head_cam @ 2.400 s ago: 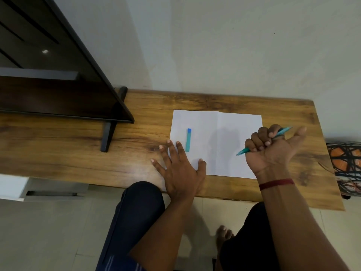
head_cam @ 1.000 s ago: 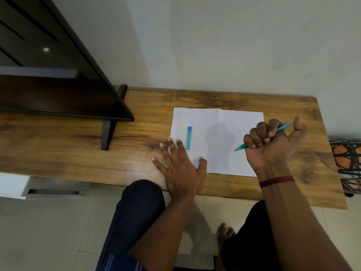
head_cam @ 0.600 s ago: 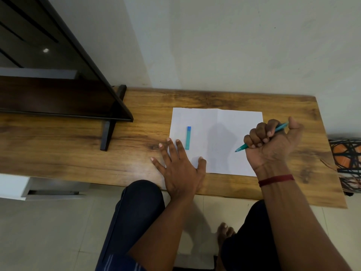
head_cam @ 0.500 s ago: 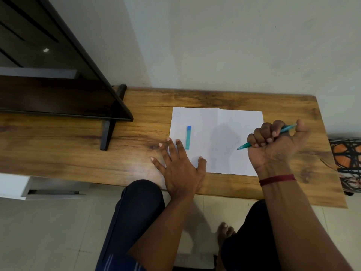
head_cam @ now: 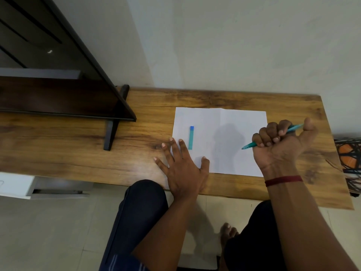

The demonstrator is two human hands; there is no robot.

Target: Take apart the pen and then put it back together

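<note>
Red thread band on R wrist, forearms bare; dark navy trousers w/ thin pale stripes on L leg; bare foot

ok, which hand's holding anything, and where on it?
Right hand grips the teal pen round its middle; left hand lies flat, holding nothing.

Wooden tabletop. A white sheet of paper lies toward its right end, a dark screen's foot stands left of centre, and a left hand rests flat at the front edge.
</note>
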